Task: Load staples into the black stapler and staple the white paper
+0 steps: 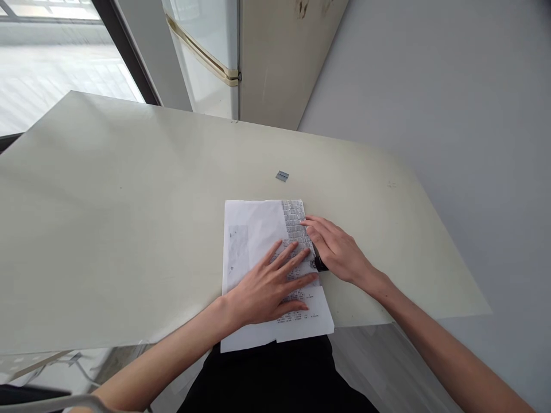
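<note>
A stack of white printed sheets [253, 218] lies at the table's near edge, its bottom hanging over toward my lap. Text and a grey brick-like pattern run along its right side. My left hand [282, 281] is spread flat across the stack, fingers apart, pressing it down. At the stack's right edge, my right hand [336, 246] curls over a small black stapler [319, 264]. The stapler's metal end meets the paper edge, while the rest is hidden under the palm. My right fingertips are close together and touch the paper edge farther up.
Two short grey staple strips [282, 176] lie beyond the papers on the pale table [150, 229]. A fridge [275, 57] stands behind the table, a grey wall [451, 115] on the right, and a window [55, 63] at the upper left. A cable [60, 402] shows at lower left.
</note>
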Demonstrator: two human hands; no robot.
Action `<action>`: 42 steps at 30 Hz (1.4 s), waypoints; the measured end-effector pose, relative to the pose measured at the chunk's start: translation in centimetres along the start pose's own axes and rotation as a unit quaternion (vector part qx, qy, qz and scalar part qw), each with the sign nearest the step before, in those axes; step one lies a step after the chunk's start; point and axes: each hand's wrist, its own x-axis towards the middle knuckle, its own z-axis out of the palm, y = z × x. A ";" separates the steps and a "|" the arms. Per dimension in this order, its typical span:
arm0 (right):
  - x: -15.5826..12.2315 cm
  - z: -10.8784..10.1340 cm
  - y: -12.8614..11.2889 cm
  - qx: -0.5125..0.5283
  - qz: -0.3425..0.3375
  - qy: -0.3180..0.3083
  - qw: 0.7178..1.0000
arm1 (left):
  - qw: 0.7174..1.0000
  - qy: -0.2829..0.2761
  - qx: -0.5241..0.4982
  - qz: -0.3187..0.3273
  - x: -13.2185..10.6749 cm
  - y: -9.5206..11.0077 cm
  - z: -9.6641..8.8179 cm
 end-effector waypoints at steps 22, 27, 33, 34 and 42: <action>0.0 0.7 -0.8 -0.100 -0.028 0.032 0.994 | 1.000 0.015 0.003 -0.003 0.0 0.2 0.1; -0.1 1.0 -1.2 -0.136 -0.028 0.032 0.990 | 1.000 0.015 0.002 -0.003 0.0 0.3 0.0; -0.3 1.6 -0.9 -0.183 -0.027 0.041 0.982 | 1.000 0.010 0.004 -0.006 -0.2 0.5 0.1; -0.4 1.8 -0.9 -0.195 -0.030 0.042 0.979 | 1.000 0.010 0.003 -0.008 -0.2 0.5 0.1; -0.4 3.1 -1.1 -0.226 -0.053 0.079 0.969 | 1.000 0.000 -0.010 -0.009 -0.2 0.7 0.0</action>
